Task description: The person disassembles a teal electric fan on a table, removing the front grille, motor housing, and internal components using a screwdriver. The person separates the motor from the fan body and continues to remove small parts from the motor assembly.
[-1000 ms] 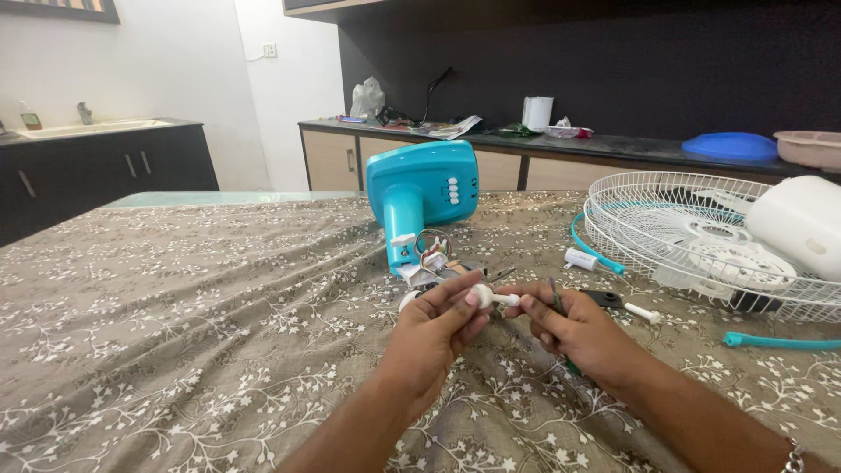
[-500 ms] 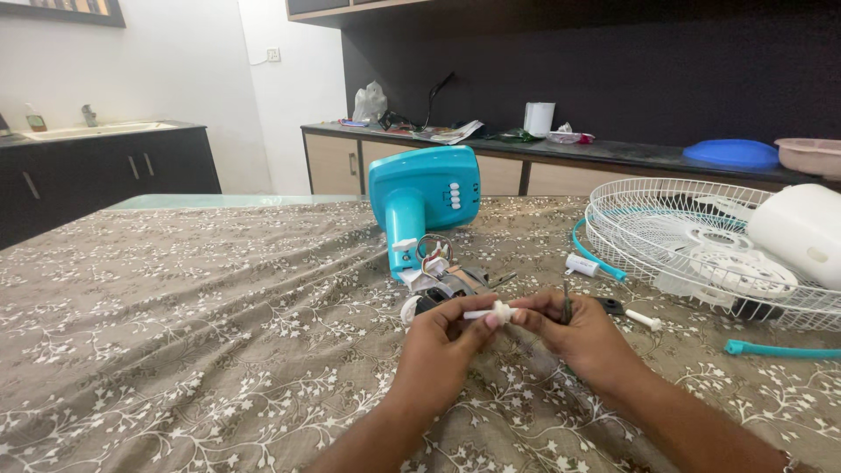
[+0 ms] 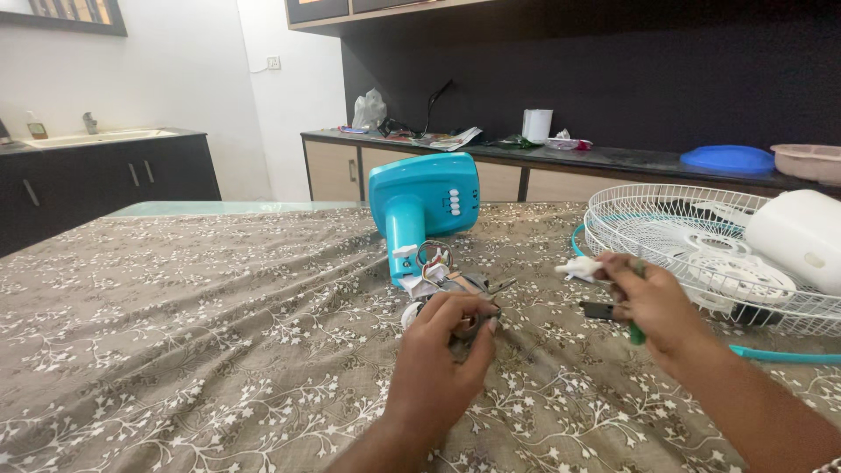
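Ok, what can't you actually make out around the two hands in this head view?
- Fan motor: the left hand covers its near end, so the grip is hidden.
- Green-handled tool: the right hand hides all but its end.
- Small white part at the right fingertips: blurred, shape unclear.
- White housing on the fan grille: cut by the right edge.

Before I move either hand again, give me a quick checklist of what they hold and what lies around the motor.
1. Left hand on the motor lying at the foot of the blue fan base: ok, fingers curled over it.
2. Right hand holding the small white part: ok, pinched at the fingertips.
3. Green-handled tool in the same right hand: ok, tucked in the palm.
4. Motor's wires: cannot tell, partly hidden by the left hand.
5. White fan grille apart from both hands: ok, though near the right hand.
6. Black piece on the tablecloth: ok, untouched.
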